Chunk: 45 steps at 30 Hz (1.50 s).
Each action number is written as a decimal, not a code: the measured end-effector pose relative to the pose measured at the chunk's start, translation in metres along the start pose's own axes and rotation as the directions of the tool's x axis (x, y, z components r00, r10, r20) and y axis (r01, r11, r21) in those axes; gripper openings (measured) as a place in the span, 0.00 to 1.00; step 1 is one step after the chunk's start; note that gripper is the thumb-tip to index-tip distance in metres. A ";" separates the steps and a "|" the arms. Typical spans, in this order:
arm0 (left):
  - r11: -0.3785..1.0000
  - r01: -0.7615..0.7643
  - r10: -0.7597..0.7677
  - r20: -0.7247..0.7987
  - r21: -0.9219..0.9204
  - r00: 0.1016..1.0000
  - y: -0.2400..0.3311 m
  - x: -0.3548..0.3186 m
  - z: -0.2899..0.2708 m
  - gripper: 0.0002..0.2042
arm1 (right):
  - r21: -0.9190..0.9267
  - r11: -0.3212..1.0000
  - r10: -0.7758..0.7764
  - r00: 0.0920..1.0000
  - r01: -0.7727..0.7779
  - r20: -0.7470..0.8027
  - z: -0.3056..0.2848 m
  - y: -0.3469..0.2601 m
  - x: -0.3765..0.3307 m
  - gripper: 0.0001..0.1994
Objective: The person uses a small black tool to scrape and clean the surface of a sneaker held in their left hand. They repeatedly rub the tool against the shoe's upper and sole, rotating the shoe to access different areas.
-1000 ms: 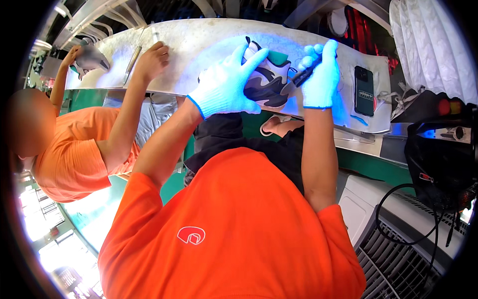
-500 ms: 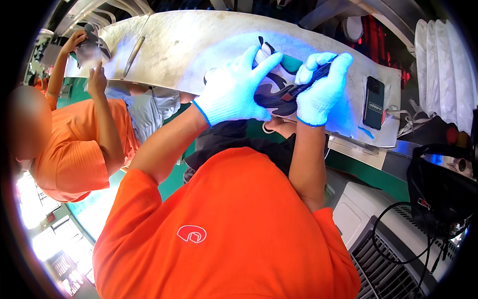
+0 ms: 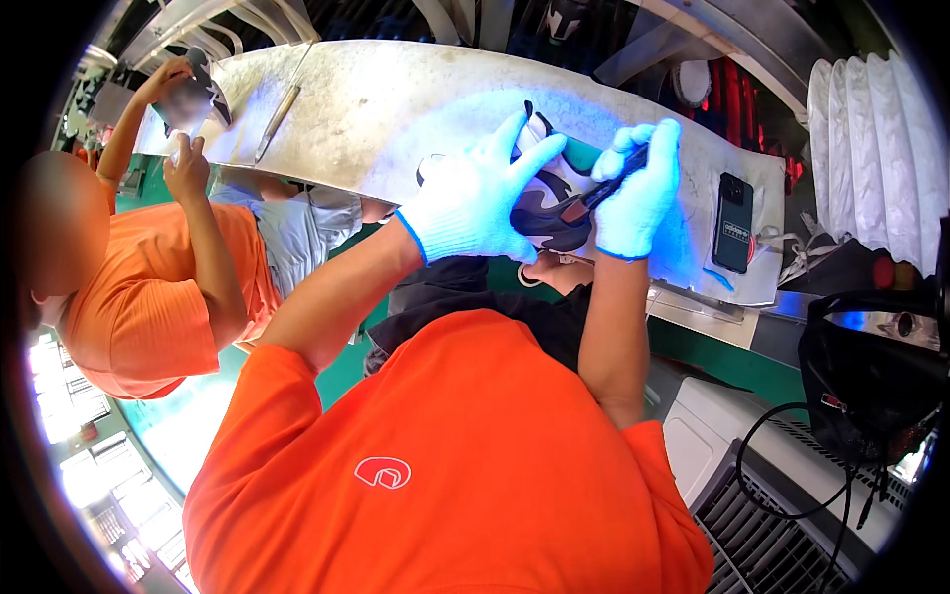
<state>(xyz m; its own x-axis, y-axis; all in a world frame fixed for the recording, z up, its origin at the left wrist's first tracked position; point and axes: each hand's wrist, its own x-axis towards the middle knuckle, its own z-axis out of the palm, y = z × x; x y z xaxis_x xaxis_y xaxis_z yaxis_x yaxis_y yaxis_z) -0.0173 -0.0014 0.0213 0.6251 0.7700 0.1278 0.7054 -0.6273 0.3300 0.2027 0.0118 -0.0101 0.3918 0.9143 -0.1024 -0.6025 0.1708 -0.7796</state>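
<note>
My left hand (image 3: 470, 198), in a white knit glove, grips a shoe (image 3: 549, 226) with thumb and fingers spread around it. Dark grey, black and white parts of the shoe show, and the glove hides the rest. In my gloved right hand (image 3: 641, 198) is a slim, dark-handled tool (image 3: 602, 190), held slantwise with the fingers closed round it. Its brownish end meets the shoe's side near the sole; its exact kind is unclear. Green (image 3: 579, 153) shows between the shoe and my right hand. Blue-white light falls on both gloves.
The pale worktable (image 3: 376, 99) curves across. A black phone (image 3: 732, 223) and a blue strip (image 3: 719, 280) lie at right. A long, thin tool (image 3: 277, 124) lies at left, near a co-worker (image 3: 148, 297) holding another shoe. A black bag (image 3: 861, 376) and white ducting (image 3: 871, 148) are at right.
The whole view has shifted slightly. My right hand has come a little closer to the shoe, and the tool's tilt has changed slightly. Both grips continue.
</note>
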 end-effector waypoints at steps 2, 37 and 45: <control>0.999 0.031 -0.031 0.017 -0.020 0.999 0.003 0.001 0.001 0.65 | -0.079 0.990 -0.112 0.992 0.116 0.053 0.015 0.005 -0.011 0.21; 0.995 0.093 -0.094 -0.040 -0.026 0.995 0.008 -0.007 0.007 0.64 | -0.860 0.485 0.085 0.970 0.159 0.228 -0.054 -0.004 -0.090 0.56; 0.999 -0.026 0.019 -0.174 -0.036 0.985 0.008 -0.016 0.017 0.62 | -0.861 0.507 0.235 0.966 -0.029 0.106 -0.042 0.001 -0.094 0.52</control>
<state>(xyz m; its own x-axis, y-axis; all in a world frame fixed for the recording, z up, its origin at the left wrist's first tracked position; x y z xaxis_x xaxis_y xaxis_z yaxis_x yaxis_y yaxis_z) -0.0161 -0.0205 0.0059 0.5710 0.7663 0.2946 0.6765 -0.6425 0.3599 0.1940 -0.0893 -0.0274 0.1633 0.9625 -0.2165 0.2823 -0.2558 -0.9246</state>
